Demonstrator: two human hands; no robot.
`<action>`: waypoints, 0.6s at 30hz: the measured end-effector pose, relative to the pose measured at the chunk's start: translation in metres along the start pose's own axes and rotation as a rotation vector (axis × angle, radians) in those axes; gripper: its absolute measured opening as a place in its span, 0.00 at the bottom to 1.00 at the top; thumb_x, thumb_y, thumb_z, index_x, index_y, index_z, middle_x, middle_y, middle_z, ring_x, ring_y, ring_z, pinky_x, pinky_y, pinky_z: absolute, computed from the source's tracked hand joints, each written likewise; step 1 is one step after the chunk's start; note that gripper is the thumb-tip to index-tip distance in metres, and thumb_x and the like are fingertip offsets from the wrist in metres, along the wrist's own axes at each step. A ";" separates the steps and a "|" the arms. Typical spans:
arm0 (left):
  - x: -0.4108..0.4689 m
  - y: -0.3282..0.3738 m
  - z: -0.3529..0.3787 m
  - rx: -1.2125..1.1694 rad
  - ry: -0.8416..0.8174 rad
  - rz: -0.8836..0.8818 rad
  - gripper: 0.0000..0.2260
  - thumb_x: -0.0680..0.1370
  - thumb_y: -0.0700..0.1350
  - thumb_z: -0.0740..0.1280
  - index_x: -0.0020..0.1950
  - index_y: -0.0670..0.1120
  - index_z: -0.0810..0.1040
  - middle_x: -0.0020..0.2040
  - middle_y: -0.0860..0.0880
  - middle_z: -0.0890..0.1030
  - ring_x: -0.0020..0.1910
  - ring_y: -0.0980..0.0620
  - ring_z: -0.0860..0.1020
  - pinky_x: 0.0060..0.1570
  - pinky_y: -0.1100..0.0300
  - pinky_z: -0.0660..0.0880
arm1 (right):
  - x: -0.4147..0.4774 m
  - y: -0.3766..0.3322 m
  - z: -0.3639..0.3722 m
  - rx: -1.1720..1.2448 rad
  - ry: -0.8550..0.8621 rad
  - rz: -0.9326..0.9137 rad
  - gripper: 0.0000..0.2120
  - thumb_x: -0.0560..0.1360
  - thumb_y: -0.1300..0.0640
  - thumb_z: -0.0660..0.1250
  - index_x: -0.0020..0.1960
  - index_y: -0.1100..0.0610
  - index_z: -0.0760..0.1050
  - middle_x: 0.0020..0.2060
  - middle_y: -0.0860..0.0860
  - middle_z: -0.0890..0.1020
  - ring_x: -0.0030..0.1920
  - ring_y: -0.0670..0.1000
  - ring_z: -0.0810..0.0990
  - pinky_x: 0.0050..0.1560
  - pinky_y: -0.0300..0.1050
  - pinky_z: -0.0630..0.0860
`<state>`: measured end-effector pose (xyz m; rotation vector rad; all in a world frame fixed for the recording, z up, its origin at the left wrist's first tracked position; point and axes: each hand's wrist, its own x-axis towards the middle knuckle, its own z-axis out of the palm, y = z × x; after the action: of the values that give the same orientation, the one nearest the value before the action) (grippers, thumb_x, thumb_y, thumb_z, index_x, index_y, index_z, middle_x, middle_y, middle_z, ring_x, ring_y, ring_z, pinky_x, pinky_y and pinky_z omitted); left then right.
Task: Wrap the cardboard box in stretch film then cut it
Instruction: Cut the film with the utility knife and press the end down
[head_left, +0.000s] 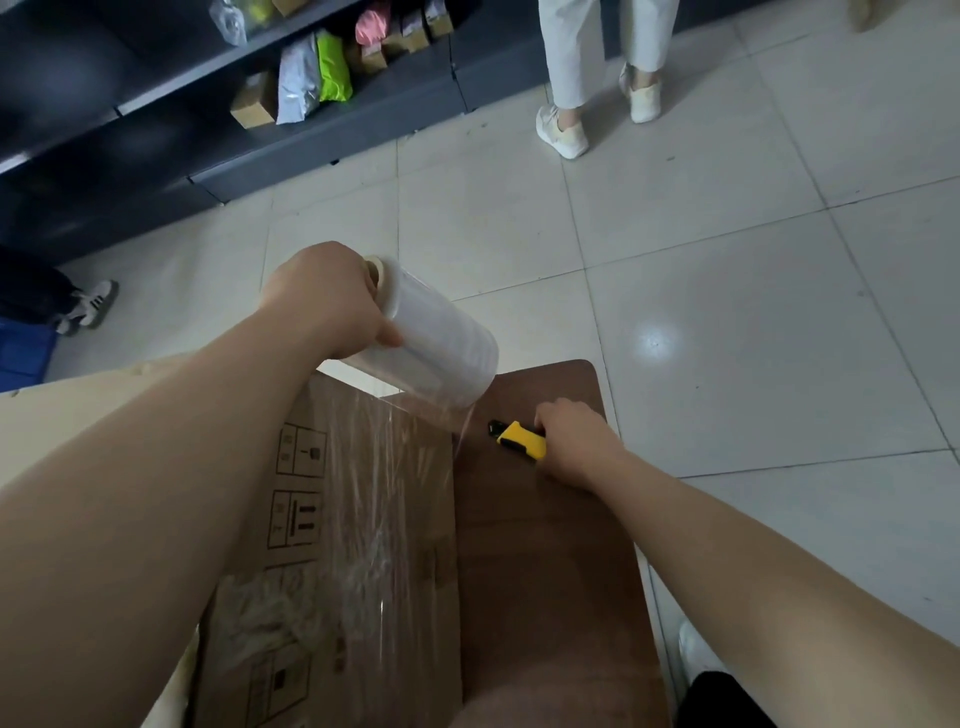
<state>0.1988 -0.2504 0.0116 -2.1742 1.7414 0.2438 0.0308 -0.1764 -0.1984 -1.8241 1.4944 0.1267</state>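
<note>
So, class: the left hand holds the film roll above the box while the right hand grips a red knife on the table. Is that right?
Not quite. The head view shows the knife in the right hand is yellow, not red. The left hand does hold the film roll above the box, over the table.

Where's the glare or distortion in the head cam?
Head view: lamp glare spot on the floor tile; wide-angle bending of the tile lines and forearms; shelving at top left dim; stretch film glints over the cardboard box; the roll looks soft.
</note>
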 end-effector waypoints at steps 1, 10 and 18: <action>0.000 0.000 0.000 0.008 0.000 0.003 0.16 0.66 0.54 0.77 0.38 0.43 0.77 0.34 0.47 0.76 0.34 0.48 0.74 0.35 0.57 0.68 | 0.000 0.000 0.001 -0.022 0.009 -0.006 0.19 0.72 0.56 0.69 0.62 0.56 0.73 0.58 0.55 0.75 0.58 0.57 0.74 0.54 0.48 0.72; -0.004 0.005 -0.003 0.061 -0.032 0.022 0.18 0.69 0.53 0.75 0.32 0.43 0.71 0.32 0.47 0.73 0.37 0.46 0.75 0.37 0.55 0.68 | -0.035 0.019 -0.044 0.913 -0.178 0.174 0.13 0.80 0.58 0.60 0.54 0.67 0.78 0.47 0.63 0.84 0.38 0.51 0.83 0.44 0.47 0.77; -0.009 0.009 -0.007 0.119 -0.056 0.026 0.19 0.72 0.55 0.72 0.34 0.43 0.70 0.35 0.46 0.72 0.42 0.44 0.75 0.42 0.55 0.70 | -0.070 0.008 -0.079 1.502 -0.297 0.016 0.13 0.78 0.69 0.58 0.60 0.68 0.75 0.47 0.60 0.80 0.41 0.55 0.81 0.42 0.44 0.81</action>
<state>0.1875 -0.2460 0.0199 -2.0429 1.7090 0.2003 -0.0269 -0.1678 -0.1104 -0.5202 0.8672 -0.5570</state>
